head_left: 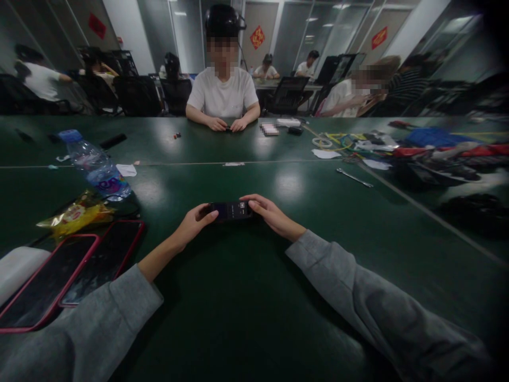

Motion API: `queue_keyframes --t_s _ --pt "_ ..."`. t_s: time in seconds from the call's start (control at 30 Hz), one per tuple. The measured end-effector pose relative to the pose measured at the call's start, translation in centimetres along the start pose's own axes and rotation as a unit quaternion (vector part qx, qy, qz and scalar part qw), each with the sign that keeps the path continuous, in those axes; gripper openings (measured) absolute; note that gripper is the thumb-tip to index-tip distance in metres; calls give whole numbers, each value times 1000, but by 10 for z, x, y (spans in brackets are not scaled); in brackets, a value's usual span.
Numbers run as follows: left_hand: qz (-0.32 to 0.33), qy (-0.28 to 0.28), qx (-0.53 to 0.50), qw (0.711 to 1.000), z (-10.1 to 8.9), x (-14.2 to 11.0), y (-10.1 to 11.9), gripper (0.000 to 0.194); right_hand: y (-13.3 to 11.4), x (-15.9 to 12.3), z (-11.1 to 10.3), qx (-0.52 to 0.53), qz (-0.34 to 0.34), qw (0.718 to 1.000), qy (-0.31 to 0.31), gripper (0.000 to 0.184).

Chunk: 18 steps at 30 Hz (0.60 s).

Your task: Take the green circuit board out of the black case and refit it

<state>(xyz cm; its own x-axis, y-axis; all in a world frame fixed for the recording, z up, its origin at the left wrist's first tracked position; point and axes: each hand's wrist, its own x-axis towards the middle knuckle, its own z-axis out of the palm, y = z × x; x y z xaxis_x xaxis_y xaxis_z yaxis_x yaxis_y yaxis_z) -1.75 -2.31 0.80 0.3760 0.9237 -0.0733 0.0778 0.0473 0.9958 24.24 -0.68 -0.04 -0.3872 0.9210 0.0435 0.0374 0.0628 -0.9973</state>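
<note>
A dark smartphone (229, 211) lies sideways between my two hands, just over the green table (246, 297). Small light marks show on the right part of its screen. My left hand (195, 220) grips the phone's left end, thumb on the front edge. At the other end my right hand (271, 212) closes round the phone, with its thumb on the screen side and a finger along the top edge. The fingers behind the phone are hidden.
To the left are a plastic bottle (95, 167), a yellow snack bag (75, 215) and two red-edged phones (51, 281) (107, 260). A wrench (354, 178) and tangled cables (350, 140) lie to the right. Across the table sits a person in a white shirt (223, 95).
</note>
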Motion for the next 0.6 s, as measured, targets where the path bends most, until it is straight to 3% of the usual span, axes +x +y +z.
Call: queue_keyframes --t_s 0.23,0.43,0.6 --pt "-8 6 18 1000 -2 0 0 52 2 1 -1 3 4 1000 -3 34" --pt "-12 8 23 1000 -1 -2 2 51 -6 -2 2 -22 14 999 -34 40" --pt "-16 9 30 999 0 -3 6 52 -5 -2 2 -84 -21 995 -54 54"
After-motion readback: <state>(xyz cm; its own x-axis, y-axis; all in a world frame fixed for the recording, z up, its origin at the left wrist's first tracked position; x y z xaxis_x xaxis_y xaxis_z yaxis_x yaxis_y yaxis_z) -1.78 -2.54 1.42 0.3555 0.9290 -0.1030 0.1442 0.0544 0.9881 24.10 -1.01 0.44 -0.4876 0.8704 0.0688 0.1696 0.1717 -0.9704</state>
